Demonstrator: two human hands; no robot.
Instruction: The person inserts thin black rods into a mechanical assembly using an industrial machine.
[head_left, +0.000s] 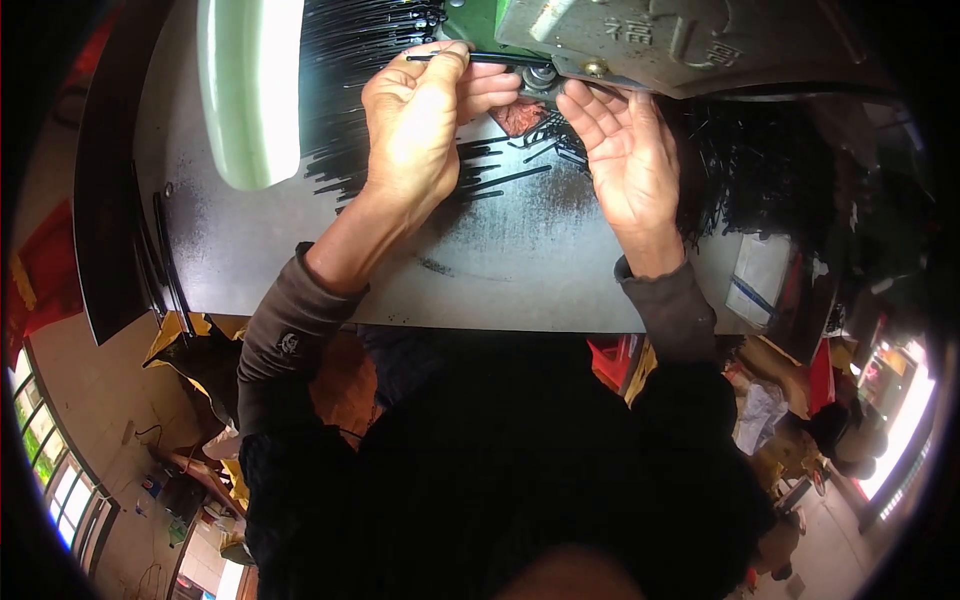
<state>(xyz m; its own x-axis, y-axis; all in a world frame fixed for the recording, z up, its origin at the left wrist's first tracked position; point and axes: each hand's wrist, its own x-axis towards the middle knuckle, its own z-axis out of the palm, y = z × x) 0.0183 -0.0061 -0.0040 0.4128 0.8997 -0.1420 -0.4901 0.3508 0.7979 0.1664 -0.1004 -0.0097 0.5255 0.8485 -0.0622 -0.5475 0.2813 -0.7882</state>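
Observation:
Pinched between the thumb and fingers of my left hand [425,125] is a thin black rod [500,59]. It lies roughly level, its right end reaching in under the grey metal machine cover [625,40]. A round metal fitting [540,77] sits just below that end. My right hand [635,175] is palm up at the cover's lower edge, fingers stretched out and slightly apart; I see nothing in them, though the edge hides some fingertips. Many similar black rods [345,45] lie fanned out left of and beneath my left hand.
Small black pieces and a reddish scrap [518,117] lie between my hands on the metal tabletop [520,270]. A dark heap of black pieces [755,160] is at the right, near a white box [760,272]. A bright curved lamp [250,95] hangs at upper left.

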